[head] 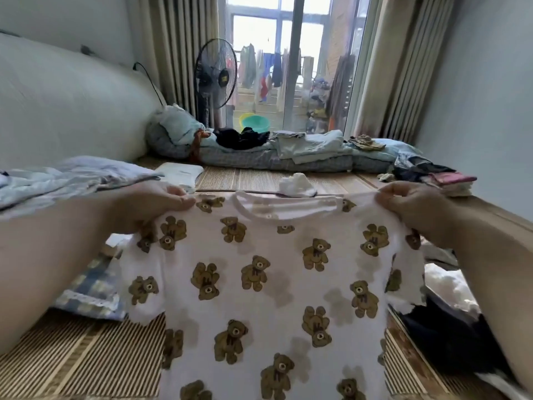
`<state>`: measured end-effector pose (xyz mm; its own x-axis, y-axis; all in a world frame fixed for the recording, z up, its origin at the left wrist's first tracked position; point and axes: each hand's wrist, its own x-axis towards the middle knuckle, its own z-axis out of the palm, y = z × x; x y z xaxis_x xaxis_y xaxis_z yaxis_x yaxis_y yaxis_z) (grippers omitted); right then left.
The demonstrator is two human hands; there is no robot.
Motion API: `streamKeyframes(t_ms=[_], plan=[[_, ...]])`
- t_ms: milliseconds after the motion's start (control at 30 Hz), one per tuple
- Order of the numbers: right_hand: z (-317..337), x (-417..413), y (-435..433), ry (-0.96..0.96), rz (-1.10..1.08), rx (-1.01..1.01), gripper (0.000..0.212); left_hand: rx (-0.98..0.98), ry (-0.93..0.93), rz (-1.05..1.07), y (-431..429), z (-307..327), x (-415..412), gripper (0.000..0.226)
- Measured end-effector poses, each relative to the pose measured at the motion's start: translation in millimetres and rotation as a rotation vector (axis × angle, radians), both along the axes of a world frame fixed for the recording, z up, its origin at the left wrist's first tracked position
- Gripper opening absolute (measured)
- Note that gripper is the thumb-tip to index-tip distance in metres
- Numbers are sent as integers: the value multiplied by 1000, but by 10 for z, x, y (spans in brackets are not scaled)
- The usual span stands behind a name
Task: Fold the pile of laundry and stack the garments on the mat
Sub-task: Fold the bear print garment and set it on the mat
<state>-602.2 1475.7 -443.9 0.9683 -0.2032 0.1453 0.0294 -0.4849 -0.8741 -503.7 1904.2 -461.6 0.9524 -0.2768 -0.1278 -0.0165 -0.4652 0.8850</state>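
Note:
A white T-shirt printed with brown teddy bears point(268, 284) hangs spread out in front of me, collar up. My left hand point(150, 209) pinches its left shoulder and my right hand point(418, 209) pinches its right shoulder. Below it lies the striped bamboo mat point(75, 359). A small folded stack of dark and pink garments point(438, 177) sits on the mat at the far right. Unfolded dark and white laundry point(444, 321) lies low on the right, partly hidden by my right arm.
A blue checked pillow point(92, 287) lies on the left. A crumpled white piece point(297, 184) and a white folded item point(181, 173) rest mid-mat. Bedding and clothes point(288, 151) line the far edge. A standing fan point(215, 73) is by the window.

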Motion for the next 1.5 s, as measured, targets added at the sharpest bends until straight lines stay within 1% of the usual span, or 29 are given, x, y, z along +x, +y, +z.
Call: streamKeyframes(t_ms=[33,100,233,267,367,433,533,600,667,733,767,800,867,933,967,1000,1033,1100,1133,1167,1200,1267,1300,1333,1367,1400,1433,1467,1500], plan=[[-171,141,-12,27,-22,-23,11,35,9,5,-87,-139,72,36],[-527,449,-21,66,-42,-50,11,90,-23,95,-275,-436,213,27],[-1194,1071,-6,189,-42,-223,14,317,-83,168,-499,-1039,573,24],[-1337,1214,6,228,-39,-266,16,370,-76,175,-540,-1172,676,24],[-1729,1553,32,322,-66,-356,34,522,-36,200,-674,-1525,943,30],[-1924,1708,68,361,-108,-378,39,559,-5,188,-761,-1747,1048,34],[-2133,1812,70,406,-136,-418,32,524,-1,166,-824,-1984,1134,38],[-2206,1772,15,428,-147,-453,40,515,5,180,-777,-2058,1144,51],[-2230,1654,-85,438,-165,-440,45,441,83,192,-675,-2070,1093,58],[-2231,1474,-194,467,-150,-420,47,308,243,170,-537,-2044,1015,47],[-2221,1359,-240,493,-126,-406,47,299,322,131,-457,-1991,933,41],[-2200,1250,-268,524,-100,-381,43,348,360,85,-356,-1934,860,36],[-2168,1047,-275,594,-74,-314,32,448,330,13,-167,-1865,747,27],[-2190,928,-275,611,-102,-287,23,458,228,61,-44,-1863,667,20],[-2202,884,-266,592,-140,-264,20,414,177,131,-13,-1891,626,18],[-2206,835,-241,560,-184,-223,17,309,150,212,5,-1929,583,16],[-2204,790,-222,533,-224,-168,15,148,167,283,16,-1974,543,16],[-2172,743,-206,494,-266,-18,22,-183,258,394,11,-2039,494,18],[-2131,724,-199,471,-280,46,30,-285,281,440,20,-2061,490,19],[-2095,716,-202,434,-291,85,34,-336,278,477,26,-2077,497,19],[-2061,711,-210,388,-293,83,36,-362,260,510,30,-2088,510,18],[-2005,708,-245,340,-250,-54,36,-371,217,529,28,-2106,537,14],[-1994,699,-266,351,-194,-107,33,-366,202,519,17,-2106,544,14],[-1992,687,-293,393,-126,-108,33,-353,194,508,11,-2117,560,16],[-2003,676,-326,464,-62,-104,44,-330,185,506,7,-2136,582,18],[-2020,672,-347,520,-4,-122,63,-292,179,512,-4,-2149,598,18],[-2042,672,-363,570,28,-185,77,-241,173,517,-13,-2168,620,18],[-2066,674,-369,584,30,-236,82,-181,174,511,-20,-2182,638,18],[-2084,680,-375,574,7,-283,79,-125,181,500,-30,-2195,654,20]])
